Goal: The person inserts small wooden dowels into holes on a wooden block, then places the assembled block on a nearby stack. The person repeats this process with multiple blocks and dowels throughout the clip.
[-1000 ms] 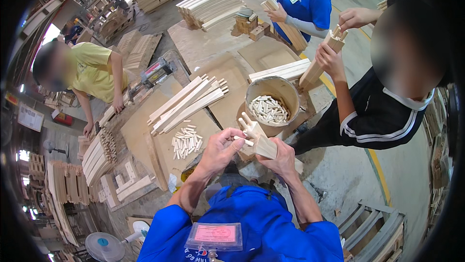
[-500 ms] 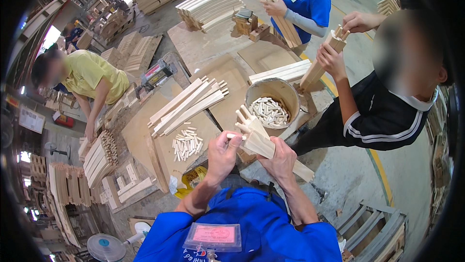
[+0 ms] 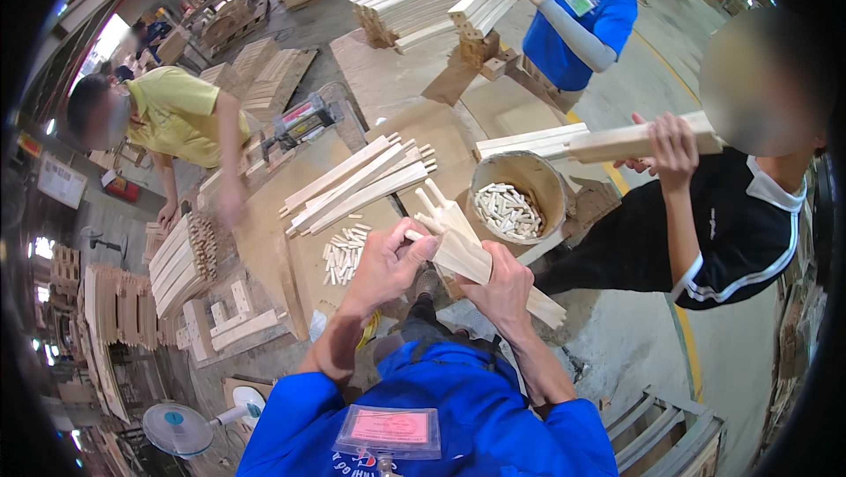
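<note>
My right hand (image 3: 502,287) wraps round a few pale wooden strips (image 3: 464,257) held together at a slant in front of me. Dowels stick out of the far ends of some strips. Between the thumb and fingers of my left hand (image 3: 392,264) is a wooden dowel (image 3: 415,235), close against the end of the nearest strip; whether it is seated in a hole I cannot tell. Just left of the strips lies a loose pile of short dowels (image 3: 342,255) on the table. Beyond my right hand stands a round bucket (image 3: 551,179) with many more dowels inside.
Doweled strips (image 3: 361,184) lie stacked on the brown board. At right, a co-worker in black holds a wooden piece (image 3: 639,138); another in blue holds strips (image 3: 484,10) at the back. A person in yellow (image 3: 181,115) bends over wood at left. A fan (image 3: 178,428) stands lower left.
My hands stay together at the strips, with the dowel still pinched on the left. The co-worker in black has swung their wood level. The one in blue has lowered strips onto a block.
</note>
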Demonstrator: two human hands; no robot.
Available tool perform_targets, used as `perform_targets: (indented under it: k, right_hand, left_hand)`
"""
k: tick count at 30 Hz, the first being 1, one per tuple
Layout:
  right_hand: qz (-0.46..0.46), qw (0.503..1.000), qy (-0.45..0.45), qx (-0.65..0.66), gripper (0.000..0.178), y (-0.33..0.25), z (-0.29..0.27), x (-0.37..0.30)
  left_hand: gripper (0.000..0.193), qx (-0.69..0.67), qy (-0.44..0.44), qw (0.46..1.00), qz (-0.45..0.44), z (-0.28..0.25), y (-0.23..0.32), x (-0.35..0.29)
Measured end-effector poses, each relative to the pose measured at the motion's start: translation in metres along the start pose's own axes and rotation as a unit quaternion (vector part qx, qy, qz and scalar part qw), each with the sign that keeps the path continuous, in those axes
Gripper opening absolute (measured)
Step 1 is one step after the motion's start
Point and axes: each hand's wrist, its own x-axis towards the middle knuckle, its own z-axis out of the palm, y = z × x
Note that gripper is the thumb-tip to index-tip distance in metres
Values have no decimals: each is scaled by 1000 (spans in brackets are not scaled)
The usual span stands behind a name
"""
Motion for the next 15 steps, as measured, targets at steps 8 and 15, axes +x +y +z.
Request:
perform_targets:
  k: [8,15]
  right_hand:
    - [20,910,-82,405,48,-93,8,92]
    - [249,358,-233,869,37,-146,81,141]
  left_hand:
    - [57,123,311,942,38,-114,-88,-10]
    - [132,30,331,885,325,-39,-67,-31]
